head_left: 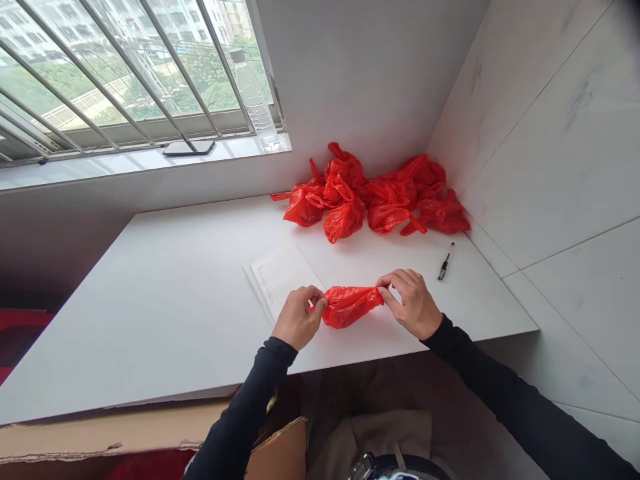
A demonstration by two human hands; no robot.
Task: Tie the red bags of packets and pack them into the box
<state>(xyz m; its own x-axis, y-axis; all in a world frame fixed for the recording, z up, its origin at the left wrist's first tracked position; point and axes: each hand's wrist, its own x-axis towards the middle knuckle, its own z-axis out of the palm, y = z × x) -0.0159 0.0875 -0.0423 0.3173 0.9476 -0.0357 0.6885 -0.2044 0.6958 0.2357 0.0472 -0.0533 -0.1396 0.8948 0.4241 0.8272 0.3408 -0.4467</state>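
A red plastic bag (pixel 353 307) is stretched between my two hands, just above the front part of the white table. My left hand (pixel 301 313) pinches its left end between thumb and fingers. At the other end, my right hand (pixel 411 301) grips the bag's right edge the same way. What the bag contains, if anything, cannot be made out. Behind my left hand lies a white paper pad (pixel 283 277) with small handwriting down its left side. A black pen (pixel 444 265) rests on the table beyond my right hand.
Several knotted red bags (pixel 345 217) are heaped at the back of the table (pixel 175 300), against the wall. On the windowsill are a phone (pixel 189 148) and a clear water bottle (pixel 257 103). Cardboard (pixel 280 447) sits below the table's front edge. A tiled wall (pixel 565 167) bounds the right side.
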